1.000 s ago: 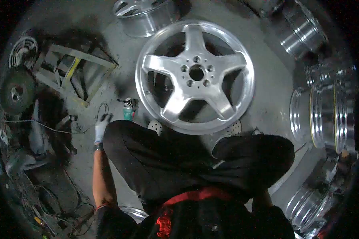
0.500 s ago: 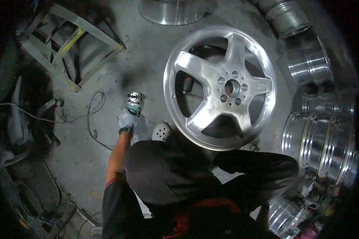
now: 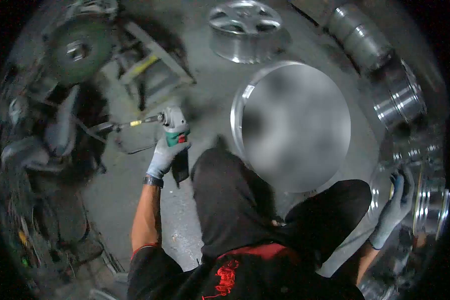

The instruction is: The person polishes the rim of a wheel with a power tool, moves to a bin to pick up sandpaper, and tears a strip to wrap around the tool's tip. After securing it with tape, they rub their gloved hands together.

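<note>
My left hand (image 3: 165, 156), in a light glove with a dark band at the wrist, grips an angle grinder (image 3: 176, 124). The tool has a green body, a red switch and a grey metal head, and a thin shaft with a yellow band runs leftward from that head. My right hand (image 3: 399, 200), gloved too, reaches out at the far right beside several shiny rims (image 3: 430, 205), its fingers stretched; contact with them cannot be made out. Before my knees lies a large polished wheel (image 3: 238, 117), most of its face covered by a blurred grey disc.
Beyond the wheel stands another spoked wheel (image 3: 245, 45) on the floor. More rims (image 3: 360, 37) line the right side. To the left are a metal frame (image 3: 157, 47) with a yellow part, a dark round disc (image 3: 80, 50) and a cable (image 3: 135, 150).
The grinder has been raised and turned in my left hand, its shaft now showing. My right hand has come into view at the right. The camera's view has shifted.
</note>
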The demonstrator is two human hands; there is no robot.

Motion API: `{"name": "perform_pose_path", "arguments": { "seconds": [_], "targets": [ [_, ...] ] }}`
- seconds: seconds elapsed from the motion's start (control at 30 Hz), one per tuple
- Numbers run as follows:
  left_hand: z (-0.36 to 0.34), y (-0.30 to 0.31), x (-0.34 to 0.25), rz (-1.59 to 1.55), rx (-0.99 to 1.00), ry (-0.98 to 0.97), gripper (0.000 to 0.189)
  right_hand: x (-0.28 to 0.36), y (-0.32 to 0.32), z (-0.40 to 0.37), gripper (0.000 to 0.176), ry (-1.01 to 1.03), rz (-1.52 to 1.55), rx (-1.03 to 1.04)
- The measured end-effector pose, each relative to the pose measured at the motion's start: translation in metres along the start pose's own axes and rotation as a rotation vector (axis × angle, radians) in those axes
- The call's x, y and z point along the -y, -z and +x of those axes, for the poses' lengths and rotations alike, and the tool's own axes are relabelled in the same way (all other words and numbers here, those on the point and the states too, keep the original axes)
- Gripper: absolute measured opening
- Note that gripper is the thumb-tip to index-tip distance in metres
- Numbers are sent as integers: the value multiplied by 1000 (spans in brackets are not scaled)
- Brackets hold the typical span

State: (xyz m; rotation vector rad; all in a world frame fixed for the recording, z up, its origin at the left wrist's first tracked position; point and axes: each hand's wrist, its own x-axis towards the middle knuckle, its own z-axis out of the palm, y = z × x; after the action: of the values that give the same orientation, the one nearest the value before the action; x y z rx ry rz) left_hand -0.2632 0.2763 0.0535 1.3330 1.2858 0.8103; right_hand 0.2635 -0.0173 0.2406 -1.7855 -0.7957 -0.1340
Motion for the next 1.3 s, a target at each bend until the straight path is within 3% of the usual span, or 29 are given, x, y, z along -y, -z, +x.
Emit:
{"name": "perform_pose_path", "arguments": {
  "seconds": [0.03,0.13,0.17,0.2,0.23,0.27,0.3,0.33,0.4,0.43,0.5,0.57,0.63,0.67,0.7,0.77,0.8,0.83,0.9,0.97,1.03,1.1,1.23,1.3],
  "targets": [
    [-15,10,-26,187,-38,-80,51,19,-22,-8,30,60,24,119],
    [-64,21,-102,163,5,-65,48,78,-72,-48,26,200,270,474],
    [-85,18,-125,174,-40,-83,48,94,-85,-69,28,117,317,559],
    [-103,11,-150,157,-73,-181,49,96,-94,-86,30,161,365,701],
    [-122,5,-170,143,-102,-281,49,99,-103,-98,32,423,364,800],
    [-140,1,-186,192,-139,-264,49,120,-102,-112,38,553,470,890],
    [-160,-7,-201,207,-169,-280,49,114,-114,-126,47,497,572,1099],
    [-180,-19,-216,213,-213,-345,48,120,-117,-140,57,602,598,1089],
    [-211,-40,-230,372,-366,-426,47,130,-119,-166,79,478,716,1183],
    [-222,-51,-235,379,-366,-430,47,135,-121,-176,94,519,687,1175],
    [-243,-74,-241,388,-521,-433,45,141,-123,-202,105,585,661,1073],
    [-248,-93,-230,341,-517,-503,43,156,-113,-217,113,495,817,1129],
    [-260,-124,-234,-87,-470,-367,52,147,-120,-245,115,519,683,961],
    [-269,-129,-241,125,-481,-260,60,144,-126,-243,112,466,689,1016],
    [-270,-135,-232,121,-449,-257,60,141,-133,-239,110,414,693,1067],
    [-271,-143,-212,258,-514,-397,68,118,-143,-240,108,385,812,1064],
    [-273,-138,-216,223,-426,-471,72,113,-142,-233,106,370,949,1073],
    [-280,-140,-225,318,-502,-504,65,106,-136,-222,101,94,959,1355],
    [-261,-131,-238,589,-613,-856,64,95,-128,-220,93,-392,1319,1561],
    [-229,-125,-244,623,-548,-934,57,69,-142,-240,90,-425,1286,1519],
    [-195,-122,-241,863,-216,-976,52,60,-143,-251,87,-447,1254,1495],
    [-164,-124,-232,953,48,-944,54,64,-137,-249,84,-411,992,1546],
    [-133,-137,-213,943,287,-921,45,46,-149,-262,77,-348,946,1594],
    [-119,-135,-200,913,354,-695,35,58,-139,-246,73,-256,821,1544]
  ]
}}
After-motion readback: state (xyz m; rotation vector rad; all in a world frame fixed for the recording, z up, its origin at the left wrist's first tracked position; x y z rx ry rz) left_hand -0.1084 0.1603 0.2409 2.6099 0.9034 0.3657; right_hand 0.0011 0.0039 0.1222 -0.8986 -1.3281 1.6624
